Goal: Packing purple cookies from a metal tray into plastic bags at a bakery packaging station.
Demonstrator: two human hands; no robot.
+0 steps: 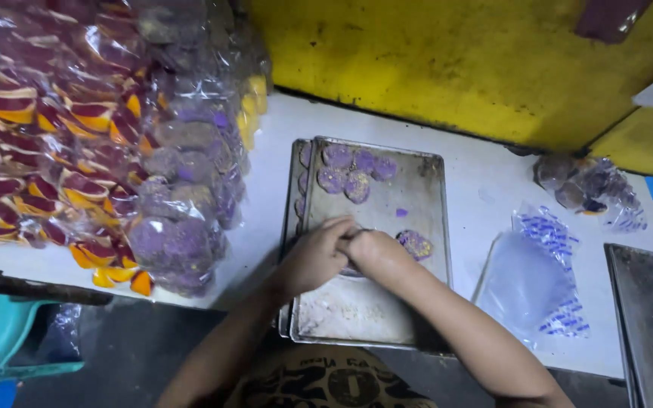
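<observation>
A white worktop (485, 189) runs below a scuffed yellow wall (447, 68), bearing a dented metal baking tray (432, 196). Over its middle the left hand (313, 257) and right hand (378, 255) are pressed together, fingers curled around something hidden between them. A round purple crumb-coated pastry (416, 243) lies just beside the right hand; it looks soft and crumbly, best lifted lightly by its edges. More purple pastries (353, 172) sit at the tray's far end.
</observation>
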